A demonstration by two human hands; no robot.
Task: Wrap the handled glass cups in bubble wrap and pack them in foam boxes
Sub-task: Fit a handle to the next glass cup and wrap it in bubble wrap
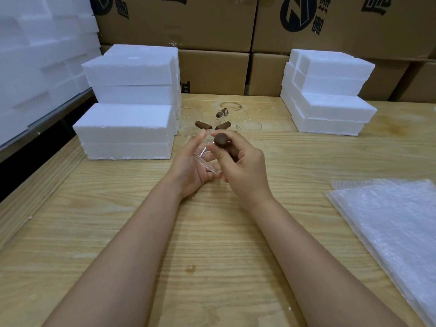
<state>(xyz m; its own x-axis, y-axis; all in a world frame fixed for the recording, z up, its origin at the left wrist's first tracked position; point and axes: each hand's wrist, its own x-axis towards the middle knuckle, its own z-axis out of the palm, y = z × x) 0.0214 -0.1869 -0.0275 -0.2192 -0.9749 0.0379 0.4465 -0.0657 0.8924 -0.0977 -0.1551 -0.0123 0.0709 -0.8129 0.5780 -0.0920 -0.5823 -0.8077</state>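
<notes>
A clear glass cup (207, 159) with a brown wooden handle (221, 139) is held above the middle of the wooden table (118, 232). My right hand (245, 171) grips the handle, which points toward the camera. My left hand (191, 166) cradles the glass body from the left, fingers loosely curved around it. Several more glass cups (249, 125) with brown handles stand behind my hands. Bubble wrap sheets (389, 227) lie stacked at the right. White foam boxes (127, 128) are stacked at the left and more foam boxes (330, 109) at the right rear.
Cardboard cartons (212, 72) form a wall behind the table. More foam pieces (35, 55) pile up at the far left beyond the table edge. Bare wood lies between my forearms and the bubble wrap.
</notes>
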